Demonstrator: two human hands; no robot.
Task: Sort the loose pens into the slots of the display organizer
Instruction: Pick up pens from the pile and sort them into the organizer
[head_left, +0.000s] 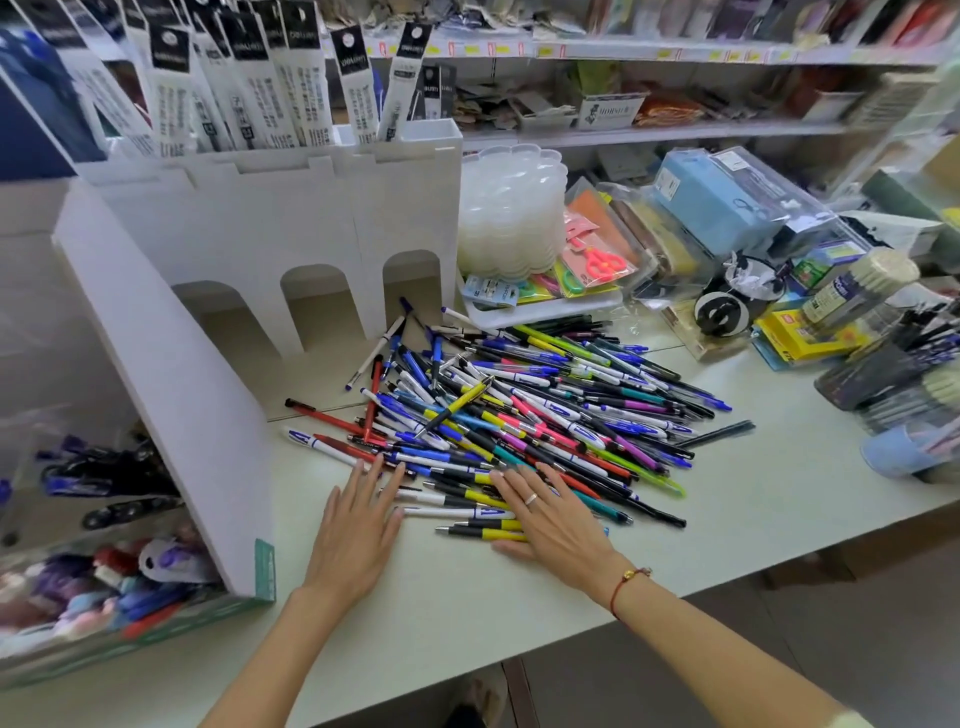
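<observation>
Both hands flat on the pen pile, in front of the display organizer.

The left hand (356, 525) and right hand (556, 519) lie with fingers straight and spread, gripping nothing, on the near edge of the loose pens (519, 415) heaped on the table (467, 613). The white display organizer (270, 234) stands just behind the pile; its three arched slots (317, 306) appear empty, and its top compartments hold upright packaged refills (249, 78).

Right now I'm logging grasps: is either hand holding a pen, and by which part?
Neither. The left hand and right hand lie flat, straight fingers resting on the pen pile; nothing is gripped.
</observation>
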